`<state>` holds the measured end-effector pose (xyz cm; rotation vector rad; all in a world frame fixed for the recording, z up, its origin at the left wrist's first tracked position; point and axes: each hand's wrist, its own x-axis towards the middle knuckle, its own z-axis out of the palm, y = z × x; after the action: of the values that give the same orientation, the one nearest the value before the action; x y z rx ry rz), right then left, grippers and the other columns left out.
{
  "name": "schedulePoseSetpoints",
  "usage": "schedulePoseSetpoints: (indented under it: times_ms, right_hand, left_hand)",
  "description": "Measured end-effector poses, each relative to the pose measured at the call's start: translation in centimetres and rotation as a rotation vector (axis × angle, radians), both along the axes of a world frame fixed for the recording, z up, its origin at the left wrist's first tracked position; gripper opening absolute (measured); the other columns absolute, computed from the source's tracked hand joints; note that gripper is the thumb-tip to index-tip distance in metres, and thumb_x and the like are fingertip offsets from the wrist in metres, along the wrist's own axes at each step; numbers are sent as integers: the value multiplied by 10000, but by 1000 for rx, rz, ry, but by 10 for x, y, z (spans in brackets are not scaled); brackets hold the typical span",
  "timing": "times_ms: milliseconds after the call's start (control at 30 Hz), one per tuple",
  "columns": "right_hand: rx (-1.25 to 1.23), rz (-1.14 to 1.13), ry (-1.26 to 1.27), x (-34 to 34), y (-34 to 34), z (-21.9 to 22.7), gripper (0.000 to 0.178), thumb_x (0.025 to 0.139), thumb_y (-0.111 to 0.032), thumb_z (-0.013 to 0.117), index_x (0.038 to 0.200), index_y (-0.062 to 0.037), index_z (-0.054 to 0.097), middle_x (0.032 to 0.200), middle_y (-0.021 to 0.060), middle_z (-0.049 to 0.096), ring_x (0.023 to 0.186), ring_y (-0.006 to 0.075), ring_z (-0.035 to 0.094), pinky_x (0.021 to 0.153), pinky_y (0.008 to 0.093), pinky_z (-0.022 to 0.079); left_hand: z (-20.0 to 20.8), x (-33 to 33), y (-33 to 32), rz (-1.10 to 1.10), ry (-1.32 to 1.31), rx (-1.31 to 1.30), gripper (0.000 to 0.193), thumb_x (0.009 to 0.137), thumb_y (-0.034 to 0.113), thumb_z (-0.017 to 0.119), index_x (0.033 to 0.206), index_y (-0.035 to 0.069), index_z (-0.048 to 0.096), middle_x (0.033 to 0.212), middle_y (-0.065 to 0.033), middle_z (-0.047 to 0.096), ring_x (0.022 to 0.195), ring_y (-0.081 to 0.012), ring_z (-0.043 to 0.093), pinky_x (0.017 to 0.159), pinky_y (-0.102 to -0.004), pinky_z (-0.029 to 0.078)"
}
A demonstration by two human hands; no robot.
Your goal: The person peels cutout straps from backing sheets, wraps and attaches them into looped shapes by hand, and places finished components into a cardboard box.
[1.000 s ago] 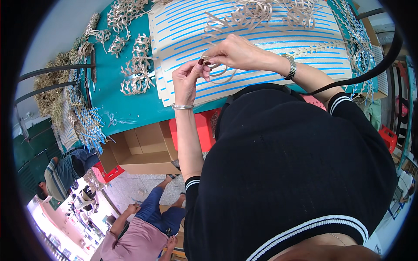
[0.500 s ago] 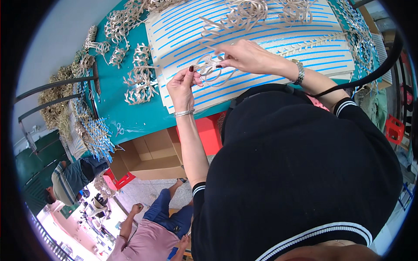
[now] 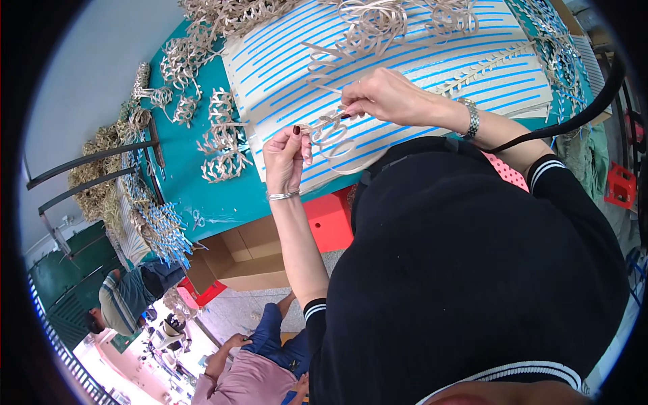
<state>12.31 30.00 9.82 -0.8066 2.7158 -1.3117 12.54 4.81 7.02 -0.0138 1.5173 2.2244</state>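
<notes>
Cardboard box (image 3: 253,253) under the near edge of the teal table (image 3: 202,196), flaps open; what lies inside cannot be made out from here. A red crate-like block (image 3: 332,221) stands just right of it, against the table edge. On the table, a white board with blue stripes (image 3: 405,74) takes up the middle and right, tilted across the top. Left hand (image 3: 287,154), with a thin bangle at the wrist, is raised over the board's near left corner: thumb and forefinger pinched narrow on one end of a looped piece of pale woven strip (image 3: 331,131), other fingers curled in. Right hand (image 3: 385,100), with a metal watch band at the wrist, is just right of it and slightly farther off, fingertips closed tight on the other end of the same piece, so the strip work hangs between the two hands, above the striped board and not resting on it. The strip is flat, thin, straw-coloured, bent into open curls and loops. More of the same stuff: a tangled pile of curled strips (image 3: 385,20) at the far side of the board, a long leaf-patterned braid (image 3: 486,64) lying to the right, and small finished curled clusters (image 3: 223,145) scattered on the teal surface to the left. Bundles of blue-tipped strips (image 3: 158,226) lie at the table's near left end.
</notes>
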Motion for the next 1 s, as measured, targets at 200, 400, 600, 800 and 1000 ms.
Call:
schedulePoseSetpoints:
  times_ms: [200,400,600,800,1000]
  right_hand:
    - [-199,65,-254,-3,0,13,276,827,-160,640,1059,-44,547,610,59,607,528,164,590,495,283,448]
    - [-258,237,-330,-8,2,10,193,832,-103,624,999,-9,643,694,66,648,552,100,581,507,253,463]
    - [-265,293,-325,-9,4,15,179,836,-97,619,970,16,657,692,68,645,536,97,547,498,247,446]
    - [-269,278,-357,-7,5,19,180,833,-105,625,958,20,660,691,65,640,535,92,534,494,248,435]
    - [-279,200,-371,-5,1,15,171,827,-112,636,950,3,668,688,53,638,545,86,537,493,252,425]
  left_hand:
    - [3,1,-4,-31,-18,51,195,897,154,571,871,-39,587,659,-72,567,478,-81,485,375,-179,390]
    - [3,0,-6,-106,-63,163,189,896,143,567,873,-44,579,655,-63,558,478,-85,494,376,-196,396]
    - [-10,-1,-3,-87,-88,215,186,907,147,550,855,-31,566,658,-50,547,471,-66,470,369,-181,374]
    - [-22,-3,-2,-78,-110,275,187,924,150,522,844,-17,547,661,-47,540,464,-62,454,364,-176,358]
    - [-33,-5,0,-118,-141,519,184,928,159,518,890,-19,549,772,-65,569,549,-62,476,413,-171,389]
